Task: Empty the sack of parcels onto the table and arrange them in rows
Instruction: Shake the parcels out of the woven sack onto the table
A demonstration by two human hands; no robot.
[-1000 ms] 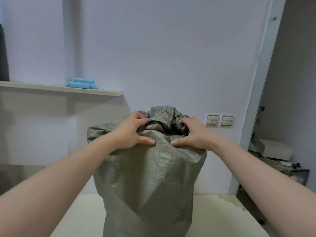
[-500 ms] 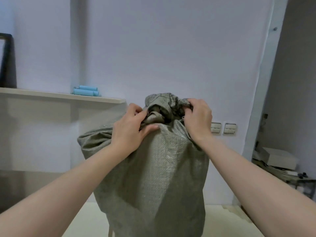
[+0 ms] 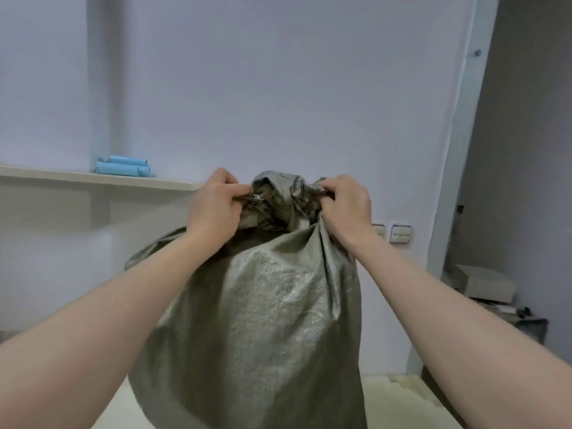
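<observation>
Woven grey-green sack (image 3: 263, 320) stands centre frame on the table (image 3: 399, 394), neck bunched shut. I see left hand (image 3: 213, 209) and right hand (image 3: 346, 205) clenched on it. No parcels out; emptying and arranging remain.

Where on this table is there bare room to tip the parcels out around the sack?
Bare table shows right of the sack, out to its right edge, and a narrower strip at the sack's left. The middle is taken by the sack, gripped at its neck by the left hand and right hand.
</observation>
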